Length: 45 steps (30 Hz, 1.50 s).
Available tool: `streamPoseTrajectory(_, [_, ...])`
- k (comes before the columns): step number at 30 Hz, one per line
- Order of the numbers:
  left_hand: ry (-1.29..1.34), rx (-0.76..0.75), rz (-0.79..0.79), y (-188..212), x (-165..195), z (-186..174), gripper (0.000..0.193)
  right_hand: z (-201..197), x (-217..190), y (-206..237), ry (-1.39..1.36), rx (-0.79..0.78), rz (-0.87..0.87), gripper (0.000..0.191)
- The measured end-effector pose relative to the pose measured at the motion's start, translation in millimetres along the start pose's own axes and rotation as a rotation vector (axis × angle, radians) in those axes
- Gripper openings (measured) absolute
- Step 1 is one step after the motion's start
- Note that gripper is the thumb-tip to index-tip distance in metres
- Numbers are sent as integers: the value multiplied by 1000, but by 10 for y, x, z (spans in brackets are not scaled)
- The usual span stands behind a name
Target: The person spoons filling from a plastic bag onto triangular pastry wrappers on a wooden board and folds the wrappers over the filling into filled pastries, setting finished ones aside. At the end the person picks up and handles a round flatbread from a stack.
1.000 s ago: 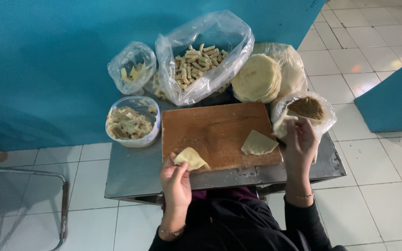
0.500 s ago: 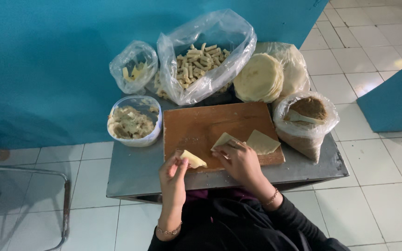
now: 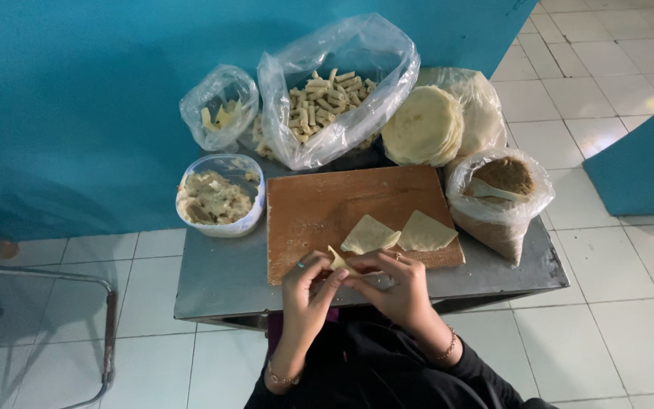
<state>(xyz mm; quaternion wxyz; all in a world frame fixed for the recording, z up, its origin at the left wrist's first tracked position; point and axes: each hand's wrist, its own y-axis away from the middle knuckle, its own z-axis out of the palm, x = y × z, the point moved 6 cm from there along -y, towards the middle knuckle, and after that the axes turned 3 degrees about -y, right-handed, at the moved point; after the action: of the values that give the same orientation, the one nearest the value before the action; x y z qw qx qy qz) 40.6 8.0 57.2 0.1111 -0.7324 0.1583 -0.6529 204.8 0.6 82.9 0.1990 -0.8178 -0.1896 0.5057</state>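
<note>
- Head view, looking down: left hand (image 3: 308, 291) and right hand (image 3: 395, 284) met at the near edge of a brown wooden cutting board (image 3: 319, 208), fingertips of both pinching one small pale folded pastry wrapper (image 3: 337, 260) between them, apparently so that its edges could be pressed shut.
- Pastry wrapper: held just above the board's near edge, close to the body, not resting flat.
- Two pale flat triangular dough sheets (image 3: 399, 233): lying side by side on the board just beyond the hands, near enough to be picked up singly.
- Grey metal bench (image 3: 213, 280): carried the board and every container, set against a teal wall (image 3: 77, 91).
- Round clear plastic tub (image 3: 219, 195): left of the board, holding a lumpy yellowish filling.
- Large clear plastic bag (image 3: 334, 91): behind the board, mouth open, holding many short pale rolled pastries.
- Small clear plastic bag (image 3: 219, 113): back left, holding a few pale pieces; kind not clear.
- Stack of round pale flat wrappers (image 3: 424, 125): back right, lying on a plastic bag.
- Open plastic bag (image 3: 501, 197): right of the board, holding a brown crumbly material with a pale scoop-like piece on top.
</note>
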Motion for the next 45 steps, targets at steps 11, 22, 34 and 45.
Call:
streamPoseTrajectory(11, [-80,-66,111,16,-22,-13,12,13,426,162,-80,39,245,12])
streamPoseTrajectory(22, [921,277,-215,119,-801,-24,8,35,796,167,-1335,351,419,18])
streamPoseTrajectory(34, [353,-42,-140,-285,-521,-15,11,-792,846,110,-1252,593,190,12])
streamPoseTrajectory(45, [-1092,232,45,-228,-342,-434,14,-756,1206,-87,-804,347,420,15])
